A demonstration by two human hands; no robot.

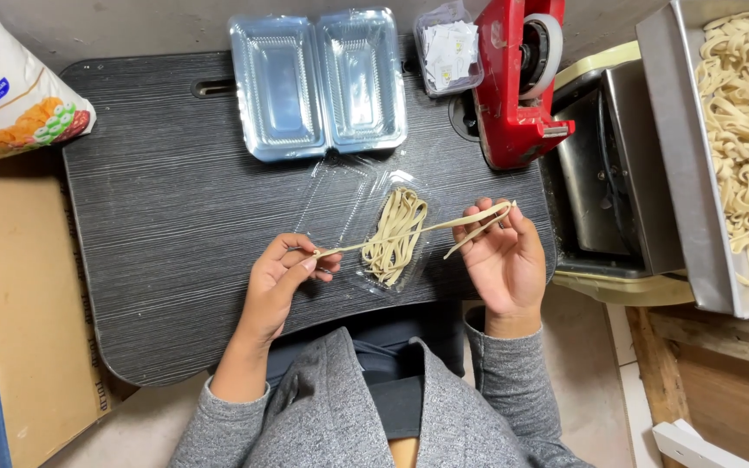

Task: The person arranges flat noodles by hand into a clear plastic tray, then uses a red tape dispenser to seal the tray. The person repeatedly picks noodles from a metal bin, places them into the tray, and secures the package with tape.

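Both hands pinch the same flat noodle strands: the left hand with fingers pressed on one end, the right hand with loosely curled fingers on the other. Between them, a clear container on the dark table holds a small bundle (seemingly part filled). Beyond, an empty clamshell; right, a metal tray, cut off, holds plenty more

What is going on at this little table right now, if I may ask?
A person's left hand and right hand stretch a flat noodle strand above an open clear plastic container that holds a small bundle of noodles. A stack of empty containers and a red tape dispenser sit behind.
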